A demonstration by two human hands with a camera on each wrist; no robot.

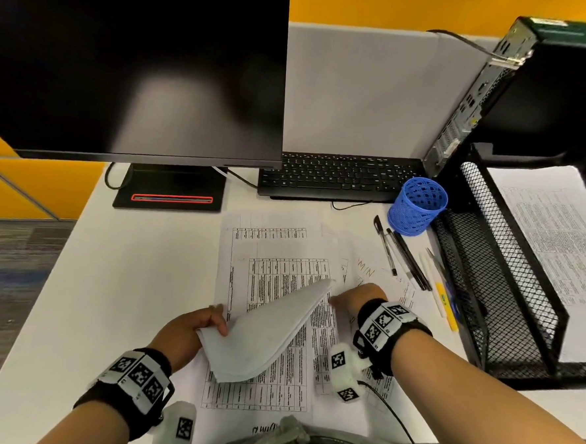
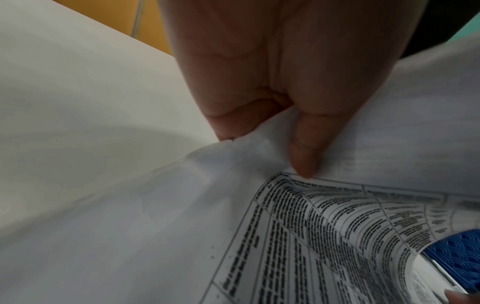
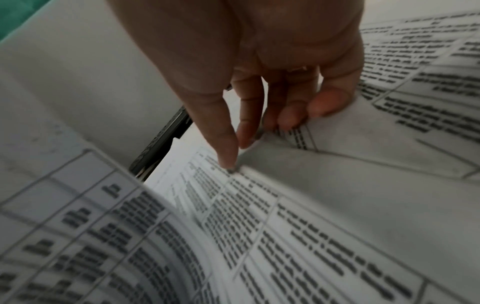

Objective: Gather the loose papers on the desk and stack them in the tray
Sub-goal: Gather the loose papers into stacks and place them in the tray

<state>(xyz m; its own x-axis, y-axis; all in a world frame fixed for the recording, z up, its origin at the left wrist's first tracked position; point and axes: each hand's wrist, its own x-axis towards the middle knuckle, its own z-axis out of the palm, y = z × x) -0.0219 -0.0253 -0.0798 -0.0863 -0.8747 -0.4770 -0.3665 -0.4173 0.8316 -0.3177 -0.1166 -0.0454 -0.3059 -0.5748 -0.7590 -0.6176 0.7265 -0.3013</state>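
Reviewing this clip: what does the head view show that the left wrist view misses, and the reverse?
Head view only: the mesh tray at the right already holding printed sheets, the pens beside it, the monitor, the keyboard, and the right hand at the far edge of the lifted papers.

Left wrist view only: the thumb pressing down on the curled sheet's blank back.

Both: the left hand pinching the papers, the printed tables, the blue pen cup.

Curled printed sheets (image 1: 264, 326) over loose papers (image 1: 276, 255), tray (image 1: 508, 269) right
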